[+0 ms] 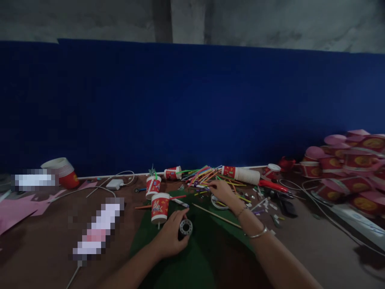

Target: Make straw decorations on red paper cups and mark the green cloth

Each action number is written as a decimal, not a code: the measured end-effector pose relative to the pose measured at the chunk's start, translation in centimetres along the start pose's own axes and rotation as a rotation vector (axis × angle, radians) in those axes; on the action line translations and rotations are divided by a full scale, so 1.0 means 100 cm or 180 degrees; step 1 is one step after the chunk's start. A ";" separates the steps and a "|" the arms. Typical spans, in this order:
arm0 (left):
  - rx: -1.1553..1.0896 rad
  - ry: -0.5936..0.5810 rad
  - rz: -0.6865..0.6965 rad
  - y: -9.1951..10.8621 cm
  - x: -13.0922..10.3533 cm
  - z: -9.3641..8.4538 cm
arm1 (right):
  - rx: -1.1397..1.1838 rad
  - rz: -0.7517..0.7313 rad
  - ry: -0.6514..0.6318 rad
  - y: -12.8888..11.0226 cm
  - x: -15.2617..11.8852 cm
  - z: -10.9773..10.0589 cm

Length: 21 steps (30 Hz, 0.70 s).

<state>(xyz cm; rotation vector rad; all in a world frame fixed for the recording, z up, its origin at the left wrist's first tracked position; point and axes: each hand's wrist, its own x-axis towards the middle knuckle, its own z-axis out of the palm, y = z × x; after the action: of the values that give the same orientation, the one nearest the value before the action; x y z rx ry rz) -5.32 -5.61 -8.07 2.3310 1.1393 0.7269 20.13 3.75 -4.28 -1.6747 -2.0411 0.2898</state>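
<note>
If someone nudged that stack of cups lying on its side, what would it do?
The stack of cups would probably roll, being round, though the nearby straws might slow it. Being nested, it might slide apart. It looks papery, so likely light.

In front of you stands a blue panel, spanning your whole view from side to side. Its top edge steps up near the left, then slopes slightly down to your right. Above it you see a grey, blotchy wall, with a paler pillar upright near the middle. A brown table stretches below you, its back edge meeting the panel along a thin white strip. Your light is dim, leaving the panel darkest at far left.
</note>
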 end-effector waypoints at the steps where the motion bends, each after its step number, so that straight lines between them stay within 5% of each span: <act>1: 0.0018 0.0013 0.0004 0.000 0.000 0.001 | 0.0001 -0.0091 -0.0060 -0.006 0.003 0.005; 8: 0.0141 0.0002 -0.0057 -0.005 -0.004 0.005 | 0.0229 -0.0698 -0.0562 -0.061 0.009 0.052; 13: -0.0028 0.0043 -0.0065 -0.004 -0.003 0.004 | 0.0371 -0.0697 -0.0651 -0.084 0.012 0.081; 21: -0.0237 -0.0009 -0.0177 -0.005 -0.003 0.004 | 0.0388 -0.0453 -0.0576 -0.064 0.013 0.064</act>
<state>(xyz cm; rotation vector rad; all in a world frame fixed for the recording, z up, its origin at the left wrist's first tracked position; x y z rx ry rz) -5.56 -5.64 -8.77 2.2295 1.1513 0.7330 11.33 4.42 -6.65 -1.4684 -2.2131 0.5225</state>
